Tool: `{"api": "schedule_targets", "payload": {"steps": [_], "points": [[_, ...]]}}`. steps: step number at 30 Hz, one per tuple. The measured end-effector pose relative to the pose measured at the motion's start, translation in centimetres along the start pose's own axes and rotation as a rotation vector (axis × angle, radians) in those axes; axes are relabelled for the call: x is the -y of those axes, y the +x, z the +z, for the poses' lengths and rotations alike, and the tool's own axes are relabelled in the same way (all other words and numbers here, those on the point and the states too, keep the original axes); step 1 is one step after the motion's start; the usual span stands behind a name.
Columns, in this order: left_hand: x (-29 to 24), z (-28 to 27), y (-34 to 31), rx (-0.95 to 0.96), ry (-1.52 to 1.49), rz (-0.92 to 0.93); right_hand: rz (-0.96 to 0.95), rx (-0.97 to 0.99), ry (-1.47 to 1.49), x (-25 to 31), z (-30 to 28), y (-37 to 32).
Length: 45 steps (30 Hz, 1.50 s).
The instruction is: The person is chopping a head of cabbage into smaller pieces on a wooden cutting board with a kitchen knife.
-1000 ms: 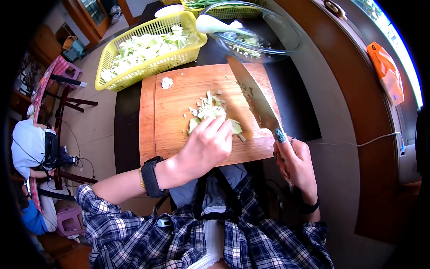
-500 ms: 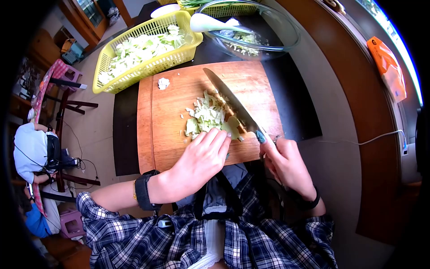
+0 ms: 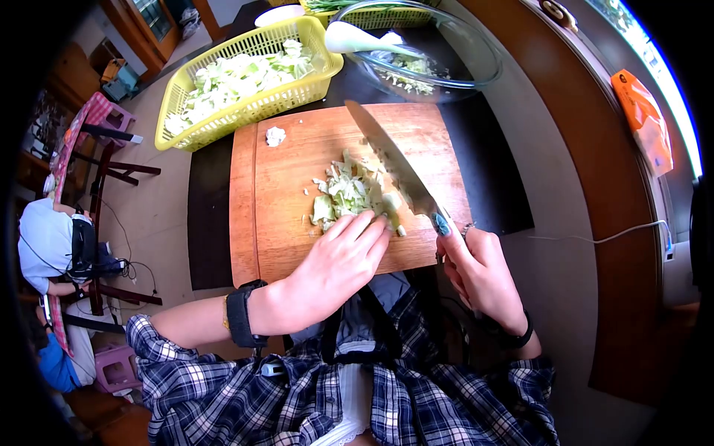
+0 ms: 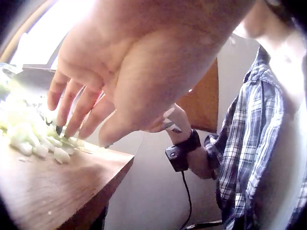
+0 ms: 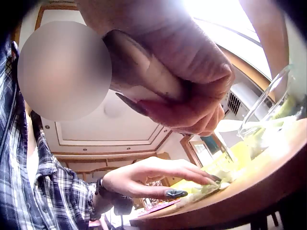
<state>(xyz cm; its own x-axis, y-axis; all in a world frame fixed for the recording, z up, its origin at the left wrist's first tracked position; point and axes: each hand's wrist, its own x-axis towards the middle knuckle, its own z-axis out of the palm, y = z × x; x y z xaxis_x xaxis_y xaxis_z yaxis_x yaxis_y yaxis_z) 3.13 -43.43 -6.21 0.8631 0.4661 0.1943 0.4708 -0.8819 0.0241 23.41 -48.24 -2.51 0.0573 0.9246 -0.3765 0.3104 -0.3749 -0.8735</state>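
My right hand (image 3: 483,275) grips the handle of a large knife (image 3: 398,163), its blade slanting up and left over the wooden cutting board (image 3: 286,241). In the right wrist view the fingers of that hand (image 5: 192,91) are curled round the handle. A heap of chopped pale green vegetable (image 3: 348,189) lies mid-board, left of the blade. My left hand (image 3: 327,271) rests its fingertips on the near edge of the heap, fingers extended. The left wrist view shows this hand (image 4: 115,81) with fingers pointing down at the chopped pieces (image 4: 29,134).
A yellow basket (image 3: 167,111) of cut vegetable stands behind the board at left. A glass bowl (image 3: 487,67) with chopped bits and a white-handled utensil (image 3: 361,39) stands behind at right. A small white piece (image 3: 275,136) lies on the board's far left. Another person (image 3: 48,238) is at far left.
Since a second ago, my left hand has drawn back toward the near edge of the heap, its fingers straightening. The knife moved left over the heap, then slightly back right.
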Motion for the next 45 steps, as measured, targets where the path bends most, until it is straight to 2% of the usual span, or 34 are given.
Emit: {"api": "schedule_targets", "payload": {"steps": [6,8,10,12,15,18,22,26,30,31,34,35,38,40,42,45], "points": [[0.4,0.0,0.0,0.008,-0.068,0.028,-0.069,0.029,-0.108,-0.9,0.5,0.6],[0.4,-0.4,0.0,0.012,-0.103,0.039,0.050,0.050,-0.038,0.5,0.2,0.0],[0.1,-0.7,0.0,-0.012,-0.135,0.016,0.012,0.033,-0.033,0.0,0.3,0.0],[0.0,-0.8,-0.3,-0.033,-0.166,-0.009,-0.103,0.010,0.011,-0.9,0.5,0.3],[-0.1,-0.6,-0.6,-0.043,-0.150,0.038,-0.021,0.042,-0.059,-0.9,0.4,0.6],[0.2,-0.3,-0.6,0.037,-0.170,0.091,-0.011,0.011,-0.045,0.1,0.2,0.0],[0.3,-0.2,-0.6,0.056,-0.196,0.085,-0.111,0.022,-0.038,-1.8,0.9,1.1],[0.3,-0.4,-0.6,0.065,-0.208,0.089,0.009,0.025,-0.051,0.3,0.3,0.2],[0.3,-0.5,-0.9,0.075,-0.207,0.089,-0.055,0.050,-0.011,-0.8,0.6,0.5],[0.3,-0.4,-1.0,0.075,-0.199,0.095,-0.062,0.054,-0.079,-1.3,0.7,1.0],[0.3,-0.4,-1.0,0.071,-0.197,0.097,0.026,0.023,-0.049,0.3,0.2,0.3],[0.3,-0.4,-0.9,0.066,-0.205,0.094,-0.043,0.009,-0.054,0.0,0.1,0.2],[0.3,-0.5,-0.8,0.040,-0.169,0.103,-0.064,0.014,0.019,-0.7,0.5,0.3],[0.1,-0.6,-1.0,0.054,-0.125,0.122,-0.066,0.053,-0.014,-0.9,0.4,0.7],[-0.2,-0.6,-1.2,0.069,-0.079,0.143,0.031,0.036,-0.064,-0.3,0.1,0.4],[-0.6,-0.5,-1.4,0.053,-0.117,0.138,-0.008,-0.011,0.007,-0.4,0.4,-0.2]]}}
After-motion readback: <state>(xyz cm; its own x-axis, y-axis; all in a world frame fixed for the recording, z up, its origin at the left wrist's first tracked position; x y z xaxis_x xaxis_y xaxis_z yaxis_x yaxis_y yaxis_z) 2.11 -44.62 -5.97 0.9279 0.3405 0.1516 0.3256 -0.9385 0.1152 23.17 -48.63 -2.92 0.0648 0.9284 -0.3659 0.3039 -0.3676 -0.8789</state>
